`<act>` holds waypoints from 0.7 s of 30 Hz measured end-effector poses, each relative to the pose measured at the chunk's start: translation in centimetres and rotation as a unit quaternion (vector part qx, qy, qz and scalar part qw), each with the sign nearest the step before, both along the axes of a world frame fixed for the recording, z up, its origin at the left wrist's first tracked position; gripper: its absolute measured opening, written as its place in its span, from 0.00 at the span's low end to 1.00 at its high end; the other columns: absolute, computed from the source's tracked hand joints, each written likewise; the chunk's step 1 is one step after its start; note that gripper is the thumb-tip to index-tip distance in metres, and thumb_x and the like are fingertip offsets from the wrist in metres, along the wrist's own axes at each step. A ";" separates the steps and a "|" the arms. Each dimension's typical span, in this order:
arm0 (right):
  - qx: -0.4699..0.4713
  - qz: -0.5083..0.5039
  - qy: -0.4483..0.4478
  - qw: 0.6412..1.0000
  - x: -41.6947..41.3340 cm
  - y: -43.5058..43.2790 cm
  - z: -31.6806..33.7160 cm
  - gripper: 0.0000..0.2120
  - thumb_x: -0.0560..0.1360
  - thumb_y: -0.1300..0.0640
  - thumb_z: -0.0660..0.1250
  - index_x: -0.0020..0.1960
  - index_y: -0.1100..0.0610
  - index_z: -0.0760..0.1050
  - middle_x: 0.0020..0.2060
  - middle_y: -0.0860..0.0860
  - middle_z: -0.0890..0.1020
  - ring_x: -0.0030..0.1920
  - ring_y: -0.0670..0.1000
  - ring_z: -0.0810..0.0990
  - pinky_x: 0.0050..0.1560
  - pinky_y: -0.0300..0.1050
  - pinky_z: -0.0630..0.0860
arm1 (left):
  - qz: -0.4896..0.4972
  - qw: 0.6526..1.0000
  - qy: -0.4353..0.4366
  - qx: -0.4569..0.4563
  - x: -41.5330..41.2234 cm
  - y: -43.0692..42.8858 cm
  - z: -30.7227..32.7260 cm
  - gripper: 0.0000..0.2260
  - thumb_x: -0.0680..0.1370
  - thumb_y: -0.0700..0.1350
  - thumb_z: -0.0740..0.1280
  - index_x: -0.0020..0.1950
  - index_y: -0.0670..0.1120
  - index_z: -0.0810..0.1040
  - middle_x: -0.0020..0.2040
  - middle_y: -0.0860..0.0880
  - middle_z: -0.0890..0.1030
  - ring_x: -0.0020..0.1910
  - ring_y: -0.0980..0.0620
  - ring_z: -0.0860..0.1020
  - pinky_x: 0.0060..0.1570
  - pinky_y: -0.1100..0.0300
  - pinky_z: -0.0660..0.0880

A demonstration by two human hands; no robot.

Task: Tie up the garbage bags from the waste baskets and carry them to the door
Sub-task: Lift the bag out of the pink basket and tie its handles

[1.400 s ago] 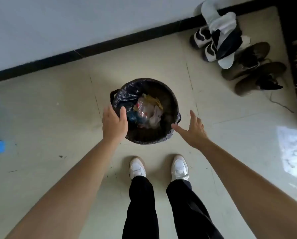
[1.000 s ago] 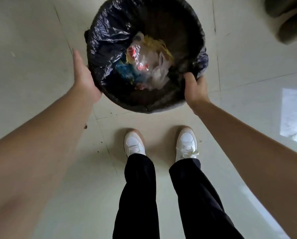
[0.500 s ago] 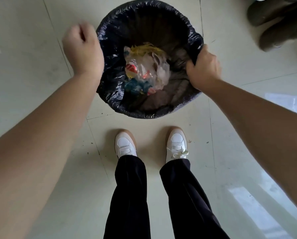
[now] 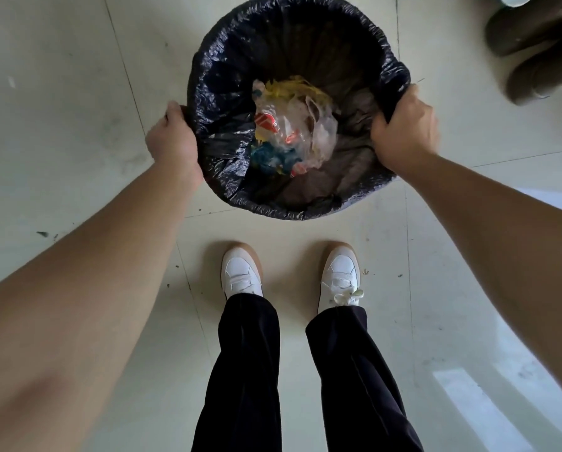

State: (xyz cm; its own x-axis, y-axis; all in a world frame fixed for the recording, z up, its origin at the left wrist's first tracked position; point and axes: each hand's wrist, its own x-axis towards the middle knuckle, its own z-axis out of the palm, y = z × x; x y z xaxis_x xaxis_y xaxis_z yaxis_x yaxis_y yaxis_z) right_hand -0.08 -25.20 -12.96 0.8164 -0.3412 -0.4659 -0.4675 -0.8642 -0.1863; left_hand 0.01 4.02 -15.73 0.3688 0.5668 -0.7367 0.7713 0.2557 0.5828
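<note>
Now we are closing our fingers on black plastic: the right hand [image 4: 403, 132] is fisting around a gathered fold of the garbage bag [image 4: 221, 102] at the right side of the waste basket's mouth, knuckles up, the film bunching out above the thumb; the left hand [image 4: 172, 141] is curling over the bag's folded-down cuff at the left side of the basket, fingers hidden behind the plastic, so we are judging it a grip rather than seeing it whole. Between our hands the bag is still lining the waste basket [image 4: 305, 212], its rim rolled over the basket's edge along the far and near sides; down inside it the rubbish [image 4: 292, 125] is lying low, clear wrappers, something yellow, something blue and red. The basket is standing on the tiled floor [image 4: 77, 76] just ahead of our white shoes [image 4: 242, 272]; dark shoes [image 4: 534, 44] are sitting beyond the basket to its right.

We are judging this as the first step, freeing the liner's edge before any knot; nothing is tied yet. Next we are needing to peel the remaining cuff off the far and near rim, draw both handfuls up and toward the middle of the basket, and keep the load from spilling while the thin film is stretching; then twisting and knotting.
</note>
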 end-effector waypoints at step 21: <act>-0.047 0.002 0.089 0.995 2.9 -2.9 10.7 0.23 0.74 0.43 0.66 0.59 0.61 0.77 0.54 0.62 0.80 0.55 0.63 0.79 0.47 0.49 0.73 | -0.299 0.925 -0.185 0.145 2.1 -6.7 15.7 0.04 0.67 0.38 0.60 0.35 0.47 0.67 0.32 0.50 0.70 0.31 0.50 0.69 0.31 0.52 0.70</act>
